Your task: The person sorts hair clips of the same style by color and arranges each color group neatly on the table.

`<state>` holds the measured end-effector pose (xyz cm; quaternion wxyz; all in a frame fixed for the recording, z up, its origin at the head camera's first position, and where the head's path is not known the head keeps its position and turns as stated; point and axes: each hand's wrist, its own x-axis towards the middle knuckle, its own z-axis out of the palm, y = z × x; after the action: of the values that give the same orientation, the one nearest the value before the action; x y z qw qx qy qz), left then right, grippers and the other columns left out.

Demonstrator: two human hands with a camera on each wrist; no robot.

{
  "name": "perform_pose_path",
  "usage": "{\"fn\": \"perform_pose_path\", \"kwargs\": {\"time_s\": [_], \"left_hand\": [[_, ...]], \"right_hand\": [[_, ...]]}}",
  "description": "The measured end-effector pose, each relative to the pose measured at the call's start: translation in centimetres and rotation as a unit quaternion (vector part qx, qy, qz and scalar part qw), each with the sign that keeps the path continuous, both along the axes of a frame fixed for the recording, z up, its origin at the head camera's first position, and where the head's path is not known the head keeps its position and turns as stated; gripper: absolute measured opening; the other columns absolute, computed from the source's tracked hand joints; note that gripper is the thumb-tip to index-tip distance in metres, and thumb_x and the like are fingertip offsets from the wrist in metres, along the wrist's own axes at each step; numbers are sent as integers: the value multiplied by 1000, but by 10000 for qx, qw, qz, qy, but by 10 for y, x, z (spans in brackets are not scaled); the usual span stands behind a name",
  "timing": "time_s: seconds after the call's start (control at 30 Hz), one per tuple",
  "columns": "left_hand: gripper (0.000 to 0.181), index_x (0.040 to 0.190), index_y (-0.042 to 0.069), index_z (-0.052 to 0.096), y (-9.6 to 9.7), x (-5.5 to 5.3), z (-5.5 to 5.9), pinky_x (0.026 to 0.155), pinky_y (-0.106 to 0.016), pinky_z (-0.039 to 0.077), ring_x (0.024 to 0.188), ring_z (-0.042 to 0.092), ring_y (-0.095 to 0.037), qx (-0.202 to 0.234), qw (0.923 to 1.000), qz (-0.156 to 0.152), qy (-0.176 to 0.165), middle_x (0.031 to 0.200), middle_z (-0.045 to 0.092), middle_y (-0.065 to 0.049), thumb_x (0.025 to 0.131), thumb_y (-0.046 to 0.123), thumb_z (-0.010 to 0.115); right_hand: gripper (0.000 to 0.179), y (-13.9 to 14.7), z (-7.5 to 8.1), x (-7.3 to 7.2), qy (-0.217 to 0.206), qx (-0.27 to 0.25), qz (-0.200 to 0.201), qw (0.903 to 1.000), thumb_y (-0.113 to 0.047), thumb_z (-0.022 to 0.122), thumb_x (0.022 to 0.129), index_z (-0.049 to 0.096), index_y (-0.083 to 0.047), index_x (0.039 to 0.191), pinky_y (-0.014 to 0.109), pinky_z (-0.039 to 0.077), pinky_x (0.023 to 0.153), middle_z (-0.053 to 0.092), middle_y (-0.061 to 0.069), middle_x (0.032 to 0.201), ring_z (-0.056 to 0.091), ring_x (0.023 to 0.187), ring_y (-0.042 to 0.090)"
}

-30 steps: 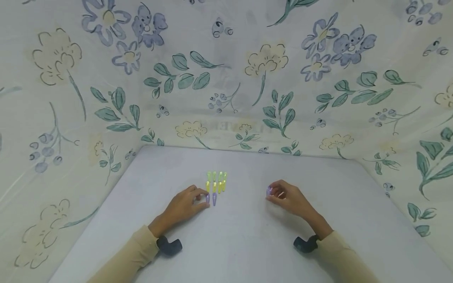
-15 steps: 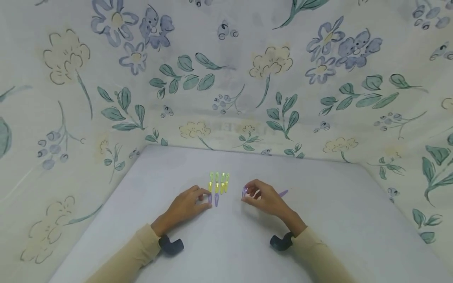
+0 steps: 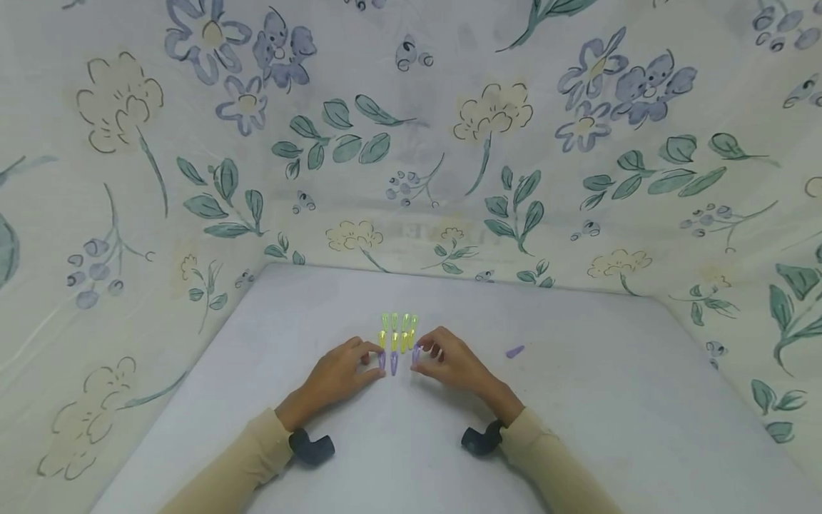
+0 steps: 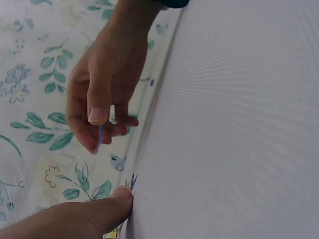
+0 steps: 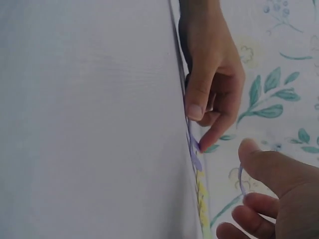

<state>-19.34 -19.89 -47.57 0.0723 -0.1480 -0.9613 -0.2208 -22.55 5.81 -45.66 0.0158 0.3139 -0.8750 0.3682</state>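
Observation:
In the head view my left hand point(image 3: 340, 371) pinches a purple snap hair clip point(image 3: 382, 360) by its two ends, low at the left of the bottom row. Beside it, a second purple clip point(image 3: 394, 363) lies on the table untouched. Just to the right, my right hand point(image 3: 456, 360) holds another purple hair clip point(image 3: 416, 353) between thumb and index finger; the right wrist view shows this clip point(image 5: 241, 179) raised off the table. Above the purple ones run a row of yellow clips point(image 3: 394, 341) and a row of green clips point(image 3: 394, 321).
One loose purple clip point(image 3: 515, 351) lies aslant on the white table point(image 3: 578, 400), right of the right hand. Flower-printed cloth point(image 3: 411, 157) stands behind and beside the table. Each wrist wears a dark band mount point(image 3: 312, 448).
My right hand has carried its purple clip leftward to the rows, uncovering the loose purple clip it passed over. The left hand keeps its place on the table.

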Motion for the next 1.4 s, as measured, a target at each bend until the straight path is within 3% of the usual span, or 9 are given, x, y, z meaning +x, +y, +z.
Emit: {"fn": "perform_pose_path", "kwargs": {"time_s": [0.23, 0.6, 1.0, 1.17, 1.4], "left_hand": [[42, 120, 21, 69, -2, -1, 3, 61, -22, 40, 71, 47, -7, 34, 9998, -85, 171, 88, 56, 8, 83, 37, 81], [41, 119, 21, 70, -1, 2, 0, 60, -21, 40, 70, 47, -6, 143, 9993, -153, 311, 87, 57, 8, 82, 35, 82], [40, 119, 20, 70, -1, 1, -4, 60, -21, 40, 70, 46, -6, 183, 9993, -220, 233, 88, 57, 7, 84, 35, 80], [40, 118, 21, 71, -1, 0, -8, 60, -21, 39, 69, 46, -5, 137, 9991, -193, 364, 87, 56, 8, 83, 36, 81], [40, 120, 22, 70, -1, -2, -5, 62, -21, 41, 71, 47, -5, 81, 9992, -165, 350, 89, 57, 8, 84, 38, 80]], "right_hand": [[39, -10, -7, -6, 276, 133, 159, 9994, -25, 79, 86, 63, -8, 118, 24, 50, 76, 60, 2, 102, 57, 89, 12], [39, -17, -20, -10, -67, 583, -58, 9983, -33, 77, 88, 64, -16, 121, 21, 44, 70, 53, -8, 92, 49, 82, 8], [41, -17, -24, -6, 171, 830, -29, 9964, -35, 78, 86, 67, -17, 121, 22, 42, 71, 53, -7, 90, 47, 82, 8], [41, -16, -26, -4, 319, 956, -7, 9949, -38, 77, 86, 66, -18, 120, 23, 42, 73, 52, -9, 91, 47, 83, 8], [41, -17, -23, -5, 471, 907, 39, 9948, -37, 78, 86, 66, -17, 120, 24, 42, 73, 53, -6, 92, 47, 84, 9]]}}
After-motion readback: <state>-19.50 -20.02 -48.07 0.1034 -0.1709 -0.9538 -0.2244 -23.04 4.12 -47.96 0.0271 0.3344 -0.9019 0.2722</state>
